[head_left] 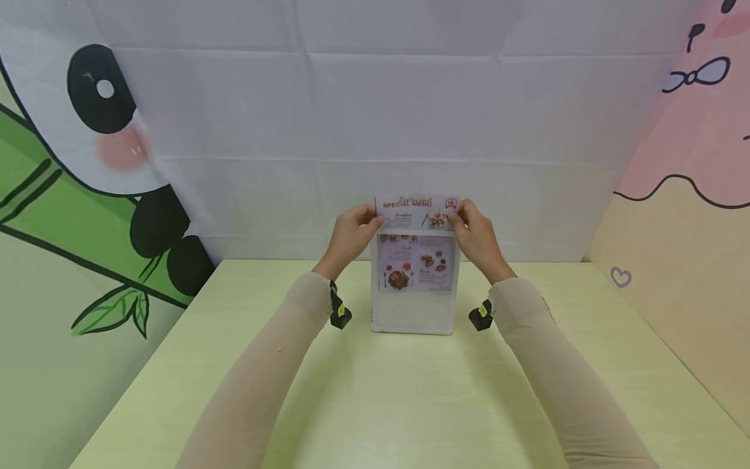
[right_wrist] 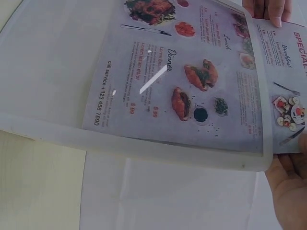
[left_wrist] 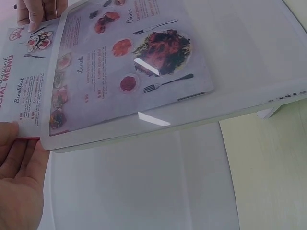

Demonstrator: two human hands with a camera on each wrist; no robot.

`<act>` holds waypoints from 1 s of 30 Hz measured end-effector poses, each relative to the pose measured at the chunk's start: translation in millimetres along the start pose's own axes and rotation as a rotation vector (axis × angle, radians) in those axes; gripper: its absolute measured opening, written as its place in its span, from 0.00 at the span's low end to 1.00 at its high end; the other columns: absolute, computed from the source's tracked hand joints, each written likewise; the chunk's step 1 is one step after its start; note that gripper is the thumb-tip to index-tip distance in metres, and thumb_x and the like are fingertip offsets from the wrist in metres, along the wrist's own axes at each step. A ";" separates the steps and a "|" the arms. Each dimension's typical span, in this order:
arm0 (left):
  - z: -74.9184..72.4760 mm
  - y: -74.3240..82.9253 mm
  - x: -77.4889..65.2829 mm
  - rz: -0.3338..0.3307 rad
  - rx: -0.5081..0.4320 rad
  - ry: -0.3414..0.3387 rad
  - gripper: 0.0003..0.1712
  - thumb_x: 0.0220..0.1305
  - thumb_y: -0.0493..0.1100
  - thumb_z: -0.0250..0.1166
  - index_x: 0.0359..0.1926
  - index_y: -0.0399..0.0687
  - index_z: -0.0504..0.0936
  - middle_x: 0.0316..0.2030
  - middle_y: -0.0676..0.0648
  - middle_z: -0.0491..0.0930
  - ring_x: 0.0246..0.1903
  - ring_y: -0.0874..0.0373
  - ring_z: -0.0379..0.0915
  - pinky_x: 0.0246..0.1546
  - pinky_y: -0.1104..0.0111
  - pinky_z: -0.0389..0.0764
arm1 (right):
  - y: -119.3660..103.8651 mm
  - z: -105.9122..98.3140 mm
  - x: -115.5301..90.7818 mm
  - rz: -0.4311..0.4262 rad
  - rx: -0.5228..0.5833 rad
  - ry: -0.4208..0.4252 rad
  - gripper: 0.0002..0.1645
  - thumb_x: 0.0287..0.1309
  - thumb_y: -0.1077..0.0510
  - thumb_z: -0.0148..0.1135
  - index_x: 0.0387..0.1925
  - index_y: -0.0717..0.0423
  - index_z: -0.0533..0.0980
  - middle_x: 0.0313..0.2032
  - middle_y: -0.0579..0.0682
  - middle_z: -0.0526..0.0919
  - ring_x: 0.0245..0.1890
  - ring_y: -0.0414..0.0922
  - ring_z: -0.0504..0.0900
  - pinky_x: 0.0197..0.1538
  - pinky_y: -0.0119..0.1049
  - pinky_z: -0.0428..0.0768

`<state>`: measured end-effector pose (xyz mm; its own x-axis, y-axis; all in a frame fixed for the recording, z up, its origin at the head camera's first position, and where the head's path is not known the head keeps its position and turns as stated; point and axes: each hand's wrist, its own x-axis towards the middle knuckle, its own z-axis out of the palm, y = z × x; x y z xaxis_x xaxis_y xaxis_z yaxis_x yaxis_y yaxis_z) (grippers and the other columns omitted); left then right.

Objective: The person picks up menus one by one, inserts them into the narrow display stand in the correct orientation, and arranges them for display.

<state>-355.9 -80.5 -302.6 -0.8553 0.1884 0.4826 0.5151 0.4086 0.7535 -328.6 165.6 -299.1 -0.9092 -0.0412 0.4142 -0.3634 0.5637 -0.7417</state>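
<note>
A printed menu sheet (head_left: 417, 213) stands partly inside a white-framed clear display stand (head_left: 413, 312), its lower part showing through the front panel and its top part sticking out above the frame. My left hand (head_left: 351, 236) pinches the sheet's left edge near the top, thumb in front and fingers behind. On the other side my right hand (head_left: 477, 238) pinches the right edge at about the same height. In the left wrist view the menu (left_wrist: 29, 81) passes over the stand's rim, and the right wrist view shows food pictures behind the glossy panel (right_wrist: 43, 72).
The stand is upright on a pale yellow-green table (head_left: 387, 404), near its back edge. Behind it hangs a white cloth (head_left: 398, 117). Cartoon-painted panels (head_left: 117, 260) flank the table. Each wrist wears a small black camera (head_left: 340, 314).
</note>
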 end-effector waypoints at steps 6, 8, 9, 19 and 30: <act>1.3 0.9 -0.6 0.009 0.011 0.016 0.10 0.68 0.40 0.60 0.43 0.38 0.81 0.43 0.41 0.83 0.47 0.49 0.80 0.54 0.59 0.78 | -0.9 0.7 0.2 0.001 0.028 0.006 0.16 0.73 0.51 0.45 0.51 0.58 0.66 0.54 0.61 0.79 0.57 0.56 0.77 0.60 0.54 0.74; 2.1 1.4 -0.7 0.009 0.013 0.022 0.09 0.68 0.40 0.60 0.43 0.38 0.81 0.42 0.41 0.83 0.47 0.49 0.80 0.54 0.59 0.78 | -0.9 0.5 0.2 0.001 0.047 0.007 0.18 0.73 0.48 0.44 0.54 0.56 0.65 0.52 0.61 0.79 0.54 0.57 0.78 0.57 0.54 0.76; 2.4 1.8 -0.8 0.009 0.014 0.024 0.09 0.68 0.40 0.60 0.42 0.38 0.81 0.42 0.41 0.83 0.47 0.49 0.80 0.54 0.59 0.78 | -1.2 0.4 0.4 0.001 0.053 0.010 0.19 0.73 0.46 0.43 0.56 0.54 0.64 0.52 0.61 0.80 0.53 0.57 0.79 0.56 0.55 0.76; 2.1 1.7 -1.0 0.010 0.015 0.015 0.09 0.67 0.40 0.61 0.43 0.39 0.81 0.42 0.41 0.83 0.46 0.51 0.80 0.54 0.61 0.78 | -1.4 0.8 0.8 0.002 0.018 0.030 0.18 0.74 0.47 0.40 0.54 0.54 0.64 0.49 0.62 0.80 0.45 0.56 0.80 0.48 0.49 0.77; 1.0 0.9 -0.7 0.005 0.033 0.023 0.09 0.67 0.42 0.61 0.42 0.40 0.80 0.42 0.42 0.83 0.46 0.50 0.80 0.55 0.58 0.77 | -2.7 1.6 1.0 0.009 -0.028 0.024 0.12 0.72 0.56 0.47 0.48 0.60 0.68 0.54 0.61 0.79 0.59 0.55 0.76 0.62 0.53 0.72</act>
<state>-354.9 -79.5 -302.7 -0.8512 0.1696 0.4967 0.5167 0.4366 0.7364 -328.8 162.7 -297.5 -0.9073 -0.0167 0.4201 -0.3491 0.5866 -0.7307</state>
